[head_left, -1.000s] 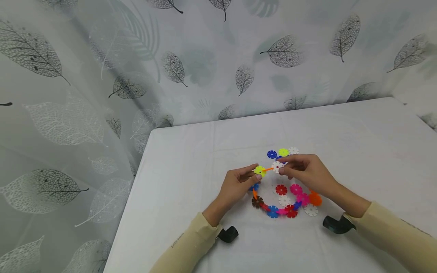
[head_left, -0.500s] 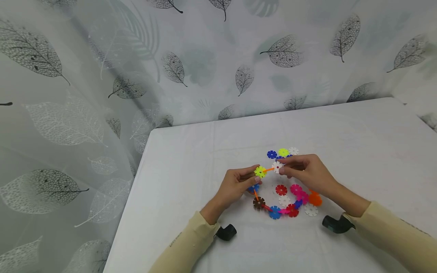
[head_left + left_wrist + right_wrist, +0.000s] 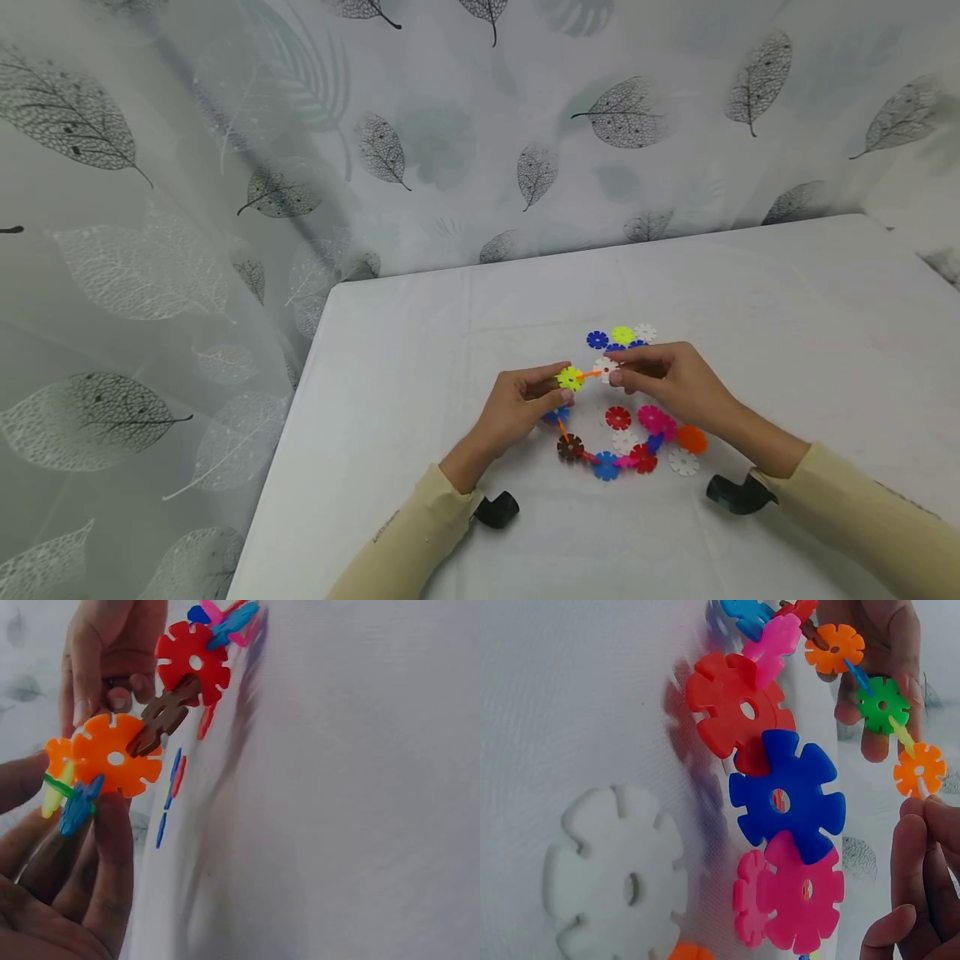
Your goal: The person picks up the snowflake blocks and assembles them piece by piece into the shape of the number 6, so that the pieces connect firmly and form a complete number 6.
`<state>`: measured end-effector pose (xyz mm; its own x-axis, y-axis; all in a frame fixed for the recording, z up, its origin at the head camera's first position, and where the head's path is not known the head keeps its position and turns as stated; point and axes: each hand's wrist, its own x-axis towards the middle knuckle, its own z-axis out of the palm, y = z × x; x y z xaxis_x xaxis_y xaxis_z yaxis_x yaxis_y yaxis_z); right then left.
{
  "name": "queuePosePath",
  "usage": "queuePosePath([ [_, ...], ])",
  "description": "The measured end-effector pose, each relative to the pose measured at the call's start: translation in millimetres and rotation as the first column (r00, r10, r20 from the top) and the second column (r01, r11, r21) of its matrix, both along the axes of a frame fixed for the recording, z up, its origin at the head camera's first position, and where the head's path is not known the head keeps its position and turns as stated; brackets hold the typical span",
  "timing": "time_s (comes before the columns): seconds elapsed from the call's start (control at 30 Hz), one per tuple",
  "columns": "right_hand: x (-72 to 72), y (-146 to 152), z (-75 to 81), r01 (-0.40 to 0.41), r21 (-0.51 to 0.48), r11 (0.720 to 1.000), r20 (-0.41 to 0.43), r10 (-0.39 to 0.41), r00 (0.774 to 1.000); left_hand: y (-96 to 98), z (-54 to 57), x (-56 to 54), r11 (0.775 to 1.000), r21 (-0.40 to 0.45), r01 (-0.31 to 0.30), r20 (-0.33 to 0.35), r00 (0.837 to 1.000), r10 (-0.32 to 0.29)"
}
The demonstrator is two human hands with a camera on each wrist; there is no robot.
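Observation:
Slotted plastic snowflake discs are joined in a curved chain, its lower part along the table. My left hand [image 3: 517,408] pinches the chain at a green disc [image 3: 883,706], between a yellow disc [image 3: 570,378] and a light-blue disc [image 3: 79,806]. Thumb and fingertips of my right hand [image 3: 678,383] pinch a white disc [image 3: 604,369], slotted into an orange disc [image 3: 920,771] next to the yellow one. Beyond my left hand, the chain runs through an orange disc [image 3: 116,757], a brown disc [image 3: 570,447], red, blue and pink discs. Both hands are raised over the table.
Loose discs lie about: a red disc [image 3: 618,417] inside the curve, a white disc [image 3: 683,462] and an orange disc [image 3: 692,439] at right. Behind my right hand are several more, including a yellow-green disc [image 3: 622,335]. A leaf-print curtain [image 3: 450,167] hangs behind the white table [image 3: 405,350].
My right hand has shifted slightly left and down with the white disc. The lower part of the chain has slid a little to the right. Both hands keep their pinch.

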<state>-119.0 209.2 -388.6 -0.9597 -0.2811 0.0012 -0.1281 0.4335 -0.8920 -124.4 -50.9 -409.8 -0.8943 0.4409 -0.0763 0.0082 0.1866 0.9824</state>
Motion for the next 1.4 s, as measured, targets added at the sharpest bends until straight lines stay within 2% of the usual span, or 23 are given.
queuePosePath([
  [0.27, -2.0, 0.1, -1.9, -0.093, -0.07, 0.993, -0.018, 0.092, 0.996, 5.7, 9.0, -5.9, 0.997, -0.08, 0.002, 0.056, 0.998, 0.002],
  [0.57, -1.2, -3.6, 1.9, -0.13, -0.068, 0.989, -0.025, 0.129, 0.991, 8.3, 4.2, -8.5, 0.999, -0.046, -0.008, 0.031, 0.999, 0.009],
  [0.67, -1.3, -2.8, 3.4, -0.127, -0.026, 0.992, -0.037, 0.126, 0.991, 7.9, 2.3, -8.9, 0.999, -0.037, -0.01, 0.024, 1.0, 0.011],
  [0.77, -2.6, -0.6, 5.4, -0.092, 0.031, 0.995, -0.074, 0.094, 0.993, 7.1, 2.2, -8.3, 0.999, -0.038, -0.014, 0.022, 1.0, 0.015],
  [0.9, -7.5, 5.6, 7.4, 0.015, 0.088, 0.996, -0.131, -0.004, 0.991, 5.6, 3.6, -7.5, 0.998, -0.049, -0.03, 0.033, 0.999, 0.032],
  [1.0, -12.7, 13.0, 8.3, 0.103, 0.102, 0.989, -0.175, -0.084, 0.981, 4.5, 4.8, -6.7, 0.998, -0.045, -0.042, 0.046, 0.998, 0.044],
  [1.13, -21.4, 22.9, 8.6, 0.172, 0.091, 0.981, -0.212, -0.15, 0.966, 3.1, 4.9, -6.6, 0.998, -0.034, -0.047, 0.055, 0.997, 0.049],
  [1.27, -31.0, 30.9, 8.5, 0.222, 0.125, 0.967, -0.199, -0.194, 0.961, 2.3, 3.9, -7.1, 0.998, -0.044, -0.053, 0.059, 0.997, 0.055],
  [1.4, -40.2, 37.8, 5.2, 0.247, 0.169, 0.954, -0.144, -0.224, 0.964, 2.3, 3.8, -6.7, 0.996, -0.054, -0.066, 0.045, 0.997, 0.069],
])
